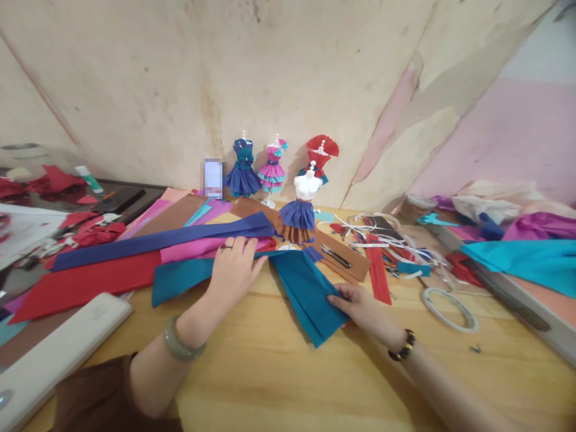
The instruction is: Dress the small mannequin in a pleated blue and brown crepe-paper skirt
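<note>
teal strip (306,288), bent, on the wooden table (261,378): the right hand (362,307) pinches its near end between thumb and fingers; the left hand (234,270) lies over it, grip unclear. at right, a grey-rimmed tray (510,303) holds a peach sheet (555,313) under a cyan sheet (535,262).

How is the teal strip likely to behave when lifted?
Probably floppy: the teal strip bends sharply between the left hand and right hand. Likely light, as it looks thin. It might also spread open, since overlapping edges show.
</note>
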Demonstrator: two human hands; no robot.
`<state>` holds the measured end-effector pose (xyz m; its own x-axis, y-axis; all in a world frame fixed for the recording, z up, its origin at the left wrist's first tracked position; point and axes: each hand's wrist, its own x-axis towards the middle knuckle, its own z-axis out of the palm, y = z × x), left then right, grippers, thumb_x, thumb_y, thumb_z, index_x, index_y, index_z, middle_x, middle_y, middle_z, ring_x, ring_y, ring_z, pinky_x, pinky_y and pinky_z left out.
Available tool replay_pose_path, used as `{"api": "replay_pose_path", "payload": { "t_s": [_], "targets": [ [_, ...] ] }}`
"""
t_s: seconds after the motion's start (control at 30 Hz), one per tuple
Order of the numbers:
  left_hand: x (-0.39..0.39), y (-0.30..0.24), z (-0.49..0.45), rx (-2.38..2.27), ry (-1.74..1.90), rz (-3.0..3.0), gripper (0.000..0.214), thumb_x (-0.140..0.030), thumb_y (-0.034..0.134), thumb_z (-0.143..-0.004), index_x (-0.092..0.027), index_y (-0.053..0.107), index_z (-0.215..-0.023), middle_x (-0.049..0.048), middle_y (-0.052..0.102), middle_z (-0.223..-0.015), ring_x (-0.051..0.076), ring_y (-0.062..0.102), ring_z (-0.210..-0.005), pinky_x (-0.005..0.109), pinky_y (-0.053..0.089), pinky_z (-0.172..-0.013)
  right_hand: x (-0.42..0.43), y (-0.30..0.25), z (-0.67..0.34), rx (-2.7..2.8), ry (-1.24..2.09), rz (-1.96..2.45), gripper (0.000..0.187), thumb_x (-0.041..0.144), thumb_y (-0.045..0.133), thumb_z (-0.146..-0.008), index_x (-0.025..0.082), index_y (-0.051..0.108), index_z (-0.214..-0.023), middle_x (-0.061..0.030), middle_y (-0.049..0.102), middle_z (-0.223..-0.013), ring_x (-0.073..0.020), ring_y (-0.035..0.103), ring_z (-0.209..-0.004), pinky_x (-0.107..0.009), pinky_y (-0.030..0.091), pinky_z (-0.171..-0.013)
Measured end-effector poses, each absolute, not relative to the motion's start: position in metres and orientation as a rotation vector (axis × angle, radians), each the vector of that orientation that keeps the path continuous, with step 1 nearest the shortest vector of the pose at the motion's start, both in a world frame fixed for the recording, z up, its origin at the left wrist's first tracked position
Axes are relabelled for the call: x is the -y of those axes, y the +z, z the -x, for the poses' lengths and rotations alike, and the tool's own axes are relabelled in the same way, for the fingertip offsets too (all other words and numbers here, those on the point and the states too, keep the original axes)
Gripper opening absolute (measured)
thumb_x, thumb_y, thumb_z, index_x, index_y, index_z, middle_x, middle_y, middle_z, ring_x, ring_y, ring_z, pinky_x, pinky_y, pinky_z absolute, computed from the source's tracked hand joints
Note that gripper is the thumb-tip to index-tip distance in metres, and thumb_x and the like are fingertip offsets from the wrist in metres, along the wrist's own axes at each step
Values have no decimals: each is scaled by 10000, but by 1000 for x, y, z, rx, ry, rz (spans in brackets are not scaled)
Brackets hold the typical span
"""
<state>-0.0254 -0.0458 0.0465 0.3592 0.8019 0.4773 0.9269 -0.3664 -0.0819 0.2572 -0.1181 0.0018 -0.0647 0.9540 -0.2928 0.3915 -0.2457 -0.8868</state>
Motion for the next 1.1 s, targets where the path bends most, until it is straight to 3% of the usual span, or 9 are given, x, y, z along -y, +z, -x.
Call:
{"api": "replay_pose_path", "payload": {
  "t_s": [0.1, 0.23, 0.33, 0.47, 0.57, 0.7, 0.8, 1.0, 1.1],
  "targets": [
    [50, 45, 26, 1449, -384, 2429, 466, -419, 593, -917, -141, 592, -1291, 170, 680, -1140, 355, 601, -1051, 449, 442, -872, 117, 4, -261, 1418, 1305, 1665, 340, 538, 664, -745, 207, 610, -802, 36, 627, -620, -145, 602, -508, -273, 519, -469],
    [50, 45, 33, 1426, -194, 2545, 451, -105, 514, -864, -148, 595, -1305, 158, 713, -1148, 335, 640, -1040, 452, 422, -877, 119, 3, -268, 1388, 1336, 1662, 389, 557, 677, -728, 196, 640, -869, 25, 646, -659, -145, 608, -531, -269, 510, -475],
    [47, 53, 38, 1508, -145, 2495, 444, 0, 427, -801, -125, 679, -1144, 166, 744, -1025, 332, 668, -971, 436, 415, -817, 122, 5, -271, 1402, 1375, 1634, 377, 562, 677, -741, 200, 638, -842, 32, 625, -624, -136, 585, -507, -262, 492, -472],
    [44, 73, 45, 1693, -195, 2271, 327, -17, 419, -759, -132, 693, -896, 148, 702, -710, 348, 661, -824, 449, 386, -767, 122, 12, -265, 1465, 1421, 1613, 337, 531, 680, -751, 203, 634, -814, 46, 606, -593, -118, 555, -475, -242, 470, -456],
    [41, 85, 52, 1742, -273, 2073, 316, -20, 387, -786, -150, 669, -846, 128, 657, -656, 344, 634, -810, 487, 381, -794, 119, 16, -254, 1562, 1439, 1622, 274, 474, 643, -785, 201, 628, -807, 48, 599, -591, -105, 539, -457, -222, 448, -437],
    [35, 85, 58, 1700, -383, 1899, 339, -63, 344, -886, -148, 671, -913, 189, 649, -956, 397, 560, -1032, 562, 385, -841, 117, 18, -240, 1652, 1371, 1683, 180, 373, 576, -832, 200, 607, -791, 43, 585, -577, -111, 532, -421, -219, 417, -402],
    [27, 79, 58, 1763, -504, 1810, 262, -236, 468, -932, -122, 626, -1108, 233, 570, -1147, 433, 528, -1075, 512, 438, -790, 120, 18, -234, 1718, 1232, 1700, 143, 302, 550, -844, 206, 645, -890, 2, 665, -681, -152, 612, -505, -242, 453, -442],
    [21, 55, 40, 1755, -625, 2330, 310, -292, 537, -952, -107, 553, -1200, 161, 634, -1103, 302, 626, -1014, 376, 486, -844, 124, 18, -231, 1913, 727, 1787, 216, 236, 514, -887, 206, 686, -1014, -81, 765, -975, -246, 725, -883, -307, 533, -711],
    [32, 42, 24, 1635, -485, 2663, 332, -413, 525, -969, -126, 608, -1113, 136, 668, -1065, 287, 633, -1031, 387, 489, -898, 118, 13, -232, 1900, 685, 1837, 194, 230, 506, -916, 195, 677, -1000, -65, 768, -910, -204, 721, -703, -287, 528, -645]
  ]
}}
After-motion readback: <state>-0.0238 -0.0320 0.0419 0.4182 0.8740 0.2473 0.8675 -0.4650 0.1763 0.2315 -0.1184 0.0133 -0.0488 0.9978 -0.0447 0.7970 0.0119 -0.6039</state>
